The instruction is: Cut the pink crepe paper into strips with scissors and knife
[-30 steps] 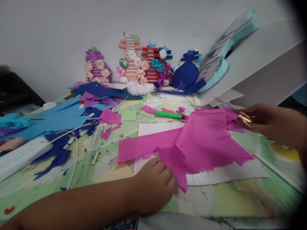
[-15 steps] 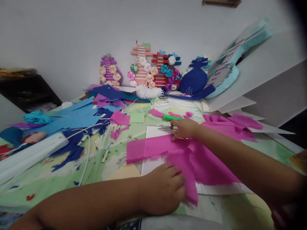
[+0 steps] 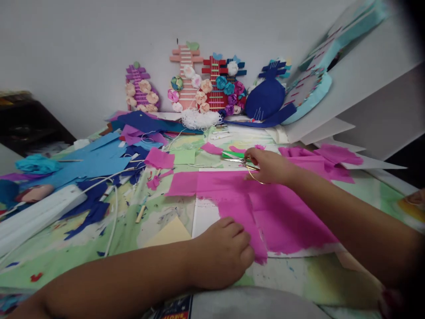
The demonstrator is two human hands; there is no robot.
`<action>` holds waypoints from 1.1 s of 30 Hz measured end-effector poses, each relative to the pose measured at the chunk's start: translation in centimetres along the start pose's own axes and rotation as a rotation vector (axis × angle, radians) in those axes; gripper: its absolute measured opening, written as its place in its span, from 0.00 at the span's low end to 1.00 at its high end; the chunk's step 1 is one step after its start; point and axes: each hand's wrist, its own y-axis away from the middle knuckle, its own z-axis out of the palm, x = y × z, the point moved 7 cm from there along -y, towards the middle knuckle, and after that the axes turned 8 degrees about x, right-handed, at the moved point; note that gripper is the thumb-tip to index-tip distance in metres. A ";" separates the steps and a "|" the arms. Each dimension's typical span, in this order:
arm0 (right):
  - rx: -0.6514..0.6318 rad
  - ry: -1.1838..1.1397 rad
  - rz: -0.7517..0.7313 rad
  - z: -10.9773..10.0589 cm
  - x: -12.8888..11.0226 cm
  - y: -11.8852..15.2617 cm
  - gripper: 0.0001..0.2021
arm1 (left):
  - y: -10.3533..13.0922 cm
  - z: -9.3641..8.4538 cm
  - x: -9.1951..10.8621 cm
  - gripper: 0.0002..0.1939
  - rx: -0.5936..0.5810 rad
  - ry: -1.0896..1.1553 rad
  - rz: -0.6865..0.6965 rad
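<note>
My right hand (image 3: pixel 267 166) grips a pair of scissors (image 3: pixel 238 160) with gold-coloured handles. Their blades point left, slightly parted, over a bright green object (image 3: pixel 229 155). Beneath this hand spread bright pink sheets (image 3: pixel 292 217), perhaps crepe paper, on a white board (image 3: pixel 202 217). One pink strip (image 3: pixel 181 184) reaches past the board's left edge. Close to the near edge of the table, my left hand (image 3: pixel 222 254) rests closed beside the pink piece. Its fingertips are curled out of sight, so I cannot tell whether they hold anything.
Blue scraps (image 3: pixel 96 155), a white power strip (image 3: pixel 43 221) and its cord lie on the left. Decorated instrument-shaped crafts (image 3: pixel 186 79) and tangled white string (image 3: pixel 201 118) stand at the back. Large white sheets (image 3: pixel 348 93) lean at the right; more pink pieces (image 3: pixel 338 155) lie below them.
My right hand has moved away and to the right with the scissors, whose blades now lie over the green object. My left hand stays nearly in place. The whole view has shifted slightly.
</note>
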 end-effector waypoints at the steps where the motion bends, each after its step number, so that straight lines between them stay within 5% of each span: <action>1: 0.011 0.024 -0.041 -0.5 0.0 0.9 0.24 | 0.0 -0.2 0.0 0.06 0.034 -0.017 -0.010; 7: -0.102 0.124 -0.176 -0.3 1.1 6.4 0.11 | -0.1 -1.5 -0.8 0.07 0.154 -0.004 -0.119; 14: -0.170 0.099 -0.224 0.1 2.0 9.2 0.06 | -0.2 -3.1 -2.9 0.10 0.191 0.112 -0.287; 21: -0.163 0.099 -0.263 -0.8 2.2 9.8 0.07 | 0.3 -2.9 -6.6 0.10 0.089 0.394 -0.666; 26: -0.121 0.139 -0.227 -1.7 2.2 8.9 0.09 | 0.7 -3.6 -9.3 0.09 0.135 0.473 -0.847; 33: -0.223 0.101 -0.231 -0.8 1.1 7.3 0.09 | -0.4 -3.2 -12.0 0.08 -0.012 0.417 -0.865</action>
